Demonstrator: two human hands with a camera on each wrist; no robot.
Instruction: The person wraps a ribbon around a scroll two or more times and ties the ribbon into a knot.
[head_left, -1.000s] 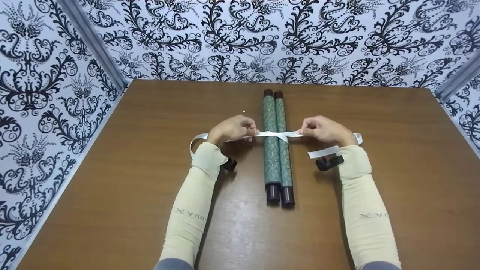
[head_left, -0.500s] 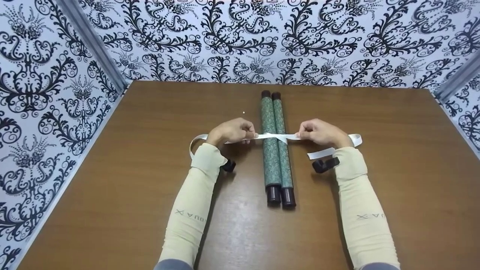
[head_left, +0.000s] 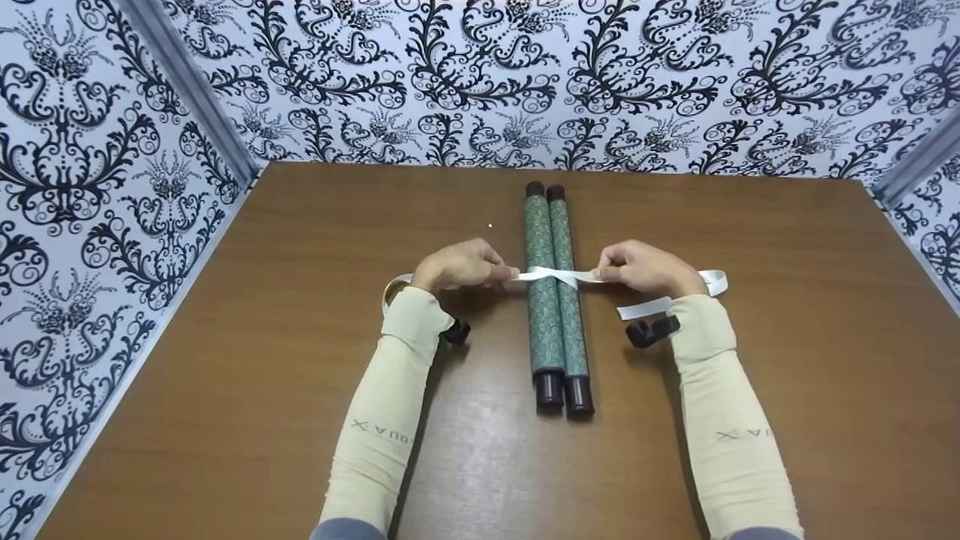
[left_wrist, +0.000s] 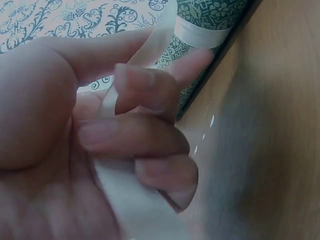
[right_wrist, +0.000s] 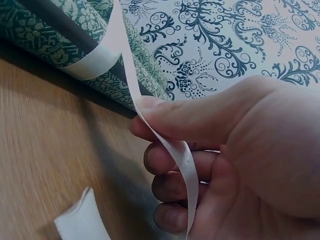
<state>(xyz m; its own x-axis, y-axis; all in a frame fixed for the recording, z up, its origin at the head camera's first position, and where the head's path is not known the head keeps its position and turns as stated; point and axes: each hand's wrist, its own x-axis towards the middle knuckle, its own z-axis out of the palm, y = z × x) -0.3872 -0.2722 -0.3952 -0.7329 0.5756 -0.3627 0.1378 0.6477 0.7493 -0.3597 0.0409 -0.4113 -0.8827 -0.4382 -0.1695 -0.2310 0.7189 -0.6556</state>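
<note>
Two green patterned scroll rolls (head_left: 544, 322) with dark brown end knobs lie side by side on the table. A white ribbon (head_left: 553, 277) wraps round both and crosses over itself on top. On the left of the rolls, my left hand (head_left: 461, 264) holds one ribbon end; in the left wrist view its fingers (left_wrist: 135, 135) curl over the strip (left_wrist: 130, 200). To the right, my right hand (head_left: 645, 267) pinches the other end between thumb and forefinger. The right wrist view shows that ribbon length (right_wrist: 186, 162) trailing down past the other curled fingers.
The brown wooden table (head_left: 480, 465) stretches around the rolls. A patterned wall (head_left: 480, 90) rises at its back edge. A loose ribbon tail (head_left: 643, 308) hangs by the right wrist, and black wrist mounts (head_left: 651, 330) jut inward from the sleeves.
My left hand has turned slightly, its thumb and forefinger now straighter and nearer the rolls. The ribbon crossing looks more bunched. My right hand has shifted slightly left and nearer me.
</note>
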